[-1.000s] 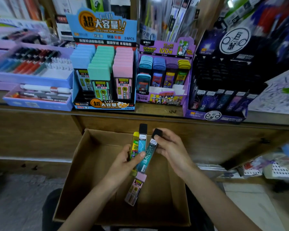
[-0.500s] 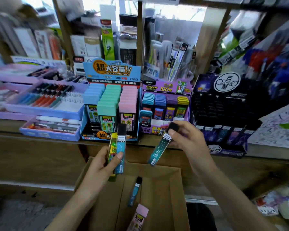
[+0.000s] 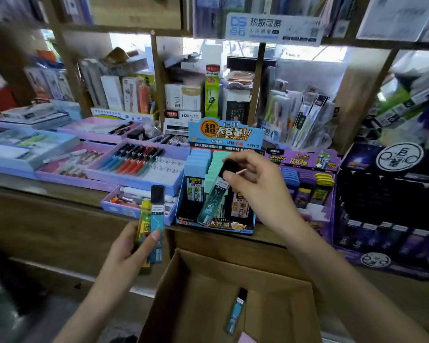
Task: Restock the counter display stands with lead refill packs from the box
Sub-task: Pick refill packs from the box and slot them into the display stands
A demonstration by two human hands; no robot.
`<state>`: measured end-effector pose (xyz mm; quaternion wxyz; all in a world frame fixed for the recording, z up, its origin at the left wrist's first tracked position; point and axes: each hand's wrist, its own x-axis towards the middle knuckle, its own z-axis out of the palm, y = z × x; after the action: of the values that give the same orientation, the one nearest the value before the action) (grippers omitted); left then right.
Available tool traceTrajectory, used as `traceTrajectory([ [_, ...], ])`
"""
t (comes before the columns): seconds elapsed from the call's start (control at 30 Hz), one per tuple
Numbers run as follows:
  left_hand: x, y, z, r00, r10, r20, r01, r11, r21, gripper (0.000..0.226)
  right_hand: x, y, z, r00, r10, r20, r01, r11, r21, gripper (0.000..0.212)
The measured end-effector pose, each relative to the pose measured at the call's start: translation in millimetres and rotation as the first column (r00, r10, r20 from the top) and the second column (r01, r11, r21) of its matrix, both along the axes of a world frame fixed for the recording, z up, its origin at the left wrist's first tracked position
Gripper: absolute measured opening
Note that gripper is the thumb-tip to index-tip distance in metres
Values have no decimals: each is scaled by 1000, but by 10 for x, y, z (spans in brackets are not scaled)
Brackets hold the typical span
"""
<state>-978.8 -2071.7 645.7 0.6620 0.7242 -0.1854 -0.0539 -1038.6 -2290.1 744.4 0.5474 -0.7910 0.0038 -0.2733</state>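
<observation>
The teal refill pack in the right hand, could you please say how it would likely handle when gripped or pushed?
The teal refill pack is probably stiff: held only at its black cap by the right hand, it hangs straight. Likely light, since a light pinch carries it. Its flat sides suggest sliding, not rolling.

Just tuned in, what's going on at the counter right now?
A person is restocking lead refills. The right hand pinches a teal pack by its black cap, in front of the blue display stand. The left hand holds two packs upright, one yellow and one blue. A loose pack lies in the cardboard box below.
</observation>
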Motion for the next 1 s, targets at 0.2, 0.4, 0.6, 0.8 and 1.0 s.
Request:
traceTrajectory([
  [0.2, -99, -298, 0, 989, -145, -19, 144, 989, -25, 11, -350, -343, -233, 985, -147, -87, 140, 987, -80, 28],
  [0.4, -226, -748, 9, 964, -264, -32, 264, 964, -9, 24, -888, -983, -198, 941, -331, -66, 324, 940, -106, 27],
  [0.6, -341, -1067, 100, 951, -309, 27, 309, 951, 18, 20, -1096, -1408, 43, 924, -381, -23, 369, 907, -203, 23],
  [0.8, -477, -1249, 143, 941, -336, 35, 336, 942, 19, 18, -1450, -1660, -49, 887, -460, -25, 409, 810, -420, 24],
  [1.0, -567, -1381, 114, 933, -358, 24, 356, 932, 65, 14, -1686, -1754, -308, 861, -507, -47, 425, 767, -481, 24],
])
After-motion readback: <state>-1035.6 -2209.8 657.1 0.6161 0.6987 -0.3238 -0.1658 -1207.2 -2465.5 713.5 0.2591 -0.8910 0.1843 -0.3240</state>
